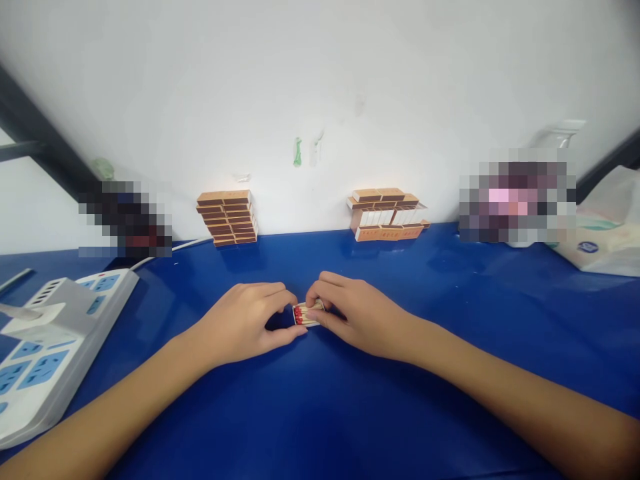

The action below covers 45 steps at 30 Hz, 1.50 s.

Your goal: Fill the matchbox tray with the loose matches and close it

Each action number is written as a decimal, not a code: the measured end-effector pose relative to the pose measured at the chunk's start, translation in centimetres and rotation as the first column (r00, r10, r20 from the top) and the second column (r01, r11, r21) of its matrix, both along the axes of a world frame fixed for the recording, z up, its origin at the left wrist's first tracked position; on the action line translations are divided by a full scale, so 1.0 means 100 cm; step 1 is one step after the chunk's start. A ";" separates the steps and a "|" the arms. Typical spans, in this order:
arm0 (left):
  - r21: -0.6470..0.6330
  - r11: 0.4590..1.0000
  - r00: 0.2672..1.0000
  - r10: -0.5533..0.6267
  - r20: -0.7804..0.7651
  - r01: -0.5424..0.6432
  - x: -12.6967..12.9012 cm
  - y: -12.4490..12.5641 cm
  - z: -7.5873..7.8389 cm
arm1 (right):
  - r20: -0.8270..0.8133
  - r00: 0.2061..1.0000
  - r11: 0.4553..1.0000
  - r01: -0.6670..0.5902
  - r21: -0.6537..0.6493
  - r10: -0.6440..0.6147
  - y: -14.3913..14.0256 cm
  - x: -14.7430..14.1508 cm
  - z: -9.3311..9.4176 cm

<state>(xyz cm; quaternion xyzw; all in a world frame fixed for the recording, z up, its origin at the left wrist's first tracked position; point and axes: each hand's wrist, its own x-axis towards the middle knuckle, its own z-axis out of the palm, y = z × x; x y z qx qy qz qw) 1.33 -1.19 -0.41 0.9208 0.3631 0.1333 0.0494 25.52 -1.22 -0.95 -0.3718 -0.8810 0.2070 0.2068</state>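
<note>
A small matchbox tray (pixel 314 325) sits on the blue table in front of me, its open side up. Red-headed matches (pixel 300 315) lie in it, heads to the left. My left hand (pixel 250 320) grips the tray's left end, thumb at the near edge and fingers at the far edge. From the right, my right hand (pixel 357 313) reaches over the tray with thumb and fingertips pinched at the matches. Those fingers cover part of the tray's right half, so exactly what they pinch is partly hidden.
Against the white wall stand a stack of matchboxes (pixel 230 220) at left and a second matchbox stack (pixel 387 217) with upright white pieces in its middle. A power strip (pixel 65 347) lies at left. A tissue pack (pixel 600 233) and blurred items are at the back right.
</note>
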 end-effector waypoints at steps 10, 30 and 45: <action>0.019 1.000 1.000 -0.005 0.004 0.005 -0.001 0.000 -0.002 | 0.036 0.999 0.998 -0.002 0.057 0.000 -0.001 -0.001 -0.004; 0.027 1.000 1.000 -0.008 0.001 0.008 0.000 0.000 -0.001 | 0.093 0.994 0.990 -0.062 0.130 0.050 0.001 0.004 -0.002; 0.011 1.000 1.000 -0.005 0.019 0.005 -0.001 -0.001 0.001 | 0.082 0.976 0.976 0.194 0.098 -0.202 0.042 0.038 -0.003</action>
